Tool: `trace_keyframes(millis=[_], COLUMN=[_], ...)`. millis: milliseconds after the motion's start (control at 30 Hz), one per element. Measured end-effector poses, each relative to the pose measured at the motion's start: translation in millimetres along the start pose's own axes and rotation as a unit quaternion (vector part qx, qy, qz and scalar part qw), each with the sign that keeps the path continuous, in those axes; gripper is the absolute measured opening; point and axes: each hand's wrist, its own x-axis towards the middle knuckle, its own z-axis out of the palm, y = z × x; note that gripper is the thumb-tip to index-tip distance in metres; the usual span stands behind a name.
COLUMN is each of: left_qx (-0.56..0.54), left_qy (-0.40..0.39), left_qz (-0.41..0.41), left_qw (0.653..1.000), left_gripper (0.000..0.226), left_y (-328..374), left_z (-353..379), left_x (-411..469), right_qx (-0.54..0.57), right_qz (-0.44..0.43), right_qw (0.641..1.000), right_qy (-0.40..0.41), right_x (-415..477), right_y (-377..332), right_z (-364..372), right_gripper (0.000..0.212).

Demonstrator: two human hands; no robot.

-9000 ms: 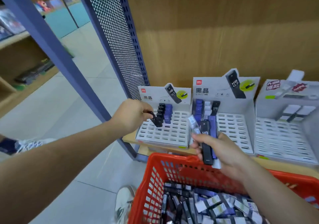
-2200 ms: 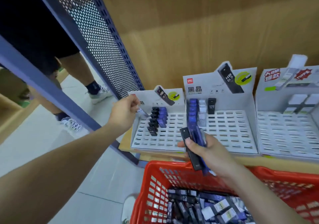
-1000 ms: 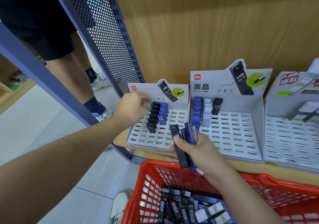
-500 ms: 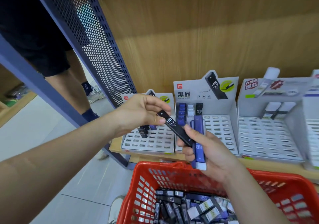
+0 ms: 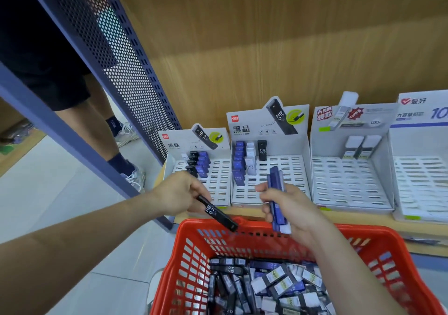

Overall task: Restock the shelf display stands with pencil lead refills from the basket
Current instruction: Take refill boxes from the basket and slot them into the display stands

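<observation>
My left hand (image 5: pixel 180 194) pinches a black HB 0.7 lead refill (image 5: pixel 217 213) just in front of the leftmost display stand (image 5: pixel 219 181), above the rim of the red basket (image 5: pixel 194 254). My right hand (image 5: pixel 288 205) grips a few blue refills (image 5: pixel 276 200) upright, in front of the second stand (image 5: pixel 281 176). The left stand holds short rows of black and blue refills at its back left. In the second stand are blue, white and one black refill. The basket holds several loose black, blue and white refills (image 5: pixel 266 283).
Two more grey stands (image 5: pixel 349 183) sit to the right on the wooden shelf; one holds two white boxes. A blue perforated shelf post (image 5: pixel 116 55) rises at the left. Another person's legs (image 5: pixel 106 130) stand behind it on the tiled floor.
My left hand has pulled the black refill out of my right hand and moved it down and left. My right hand keeps only the blue refills.
</observation>
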Motion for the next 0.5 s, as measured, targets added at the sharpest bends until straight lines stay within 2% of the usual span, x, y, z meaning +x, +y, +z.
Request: trace_keyframes(millis=[167,267,333,500], left_qx=[0.056,0.068,0.066,0.077], left_qy=[0.128,0.206,0.224,0.212], left_qz=[-0.028,-0.044,-0.042,-0.022], left_qw=[0.99,0.975,0.971,0.974], left_gripper=[0.018,0.018,0.019,0.012], left_y=[-39.9,-55.3,-62.2,-64.2], left_z=[-31.3,-41.4,-42.1,-34.9], left_x=[0.7,-0.2,3.4,14.0], right_qx=[0.104,0.178,0.198,0.219], right_qz=[0.013,0.021,0.035,0.037], right_qw=[0.994,0.984,0.979,0.975], right_qy=[-0.024,-0.007,-0.002,0.015], right_x=[1.9,5.0,6.3,9.3], right_y=[8.3,14.4,18.1,22.3], right_z=[9.9,22.3,28.5,35.5], right_gripper=[0.017,0.013,0.015,0.022])
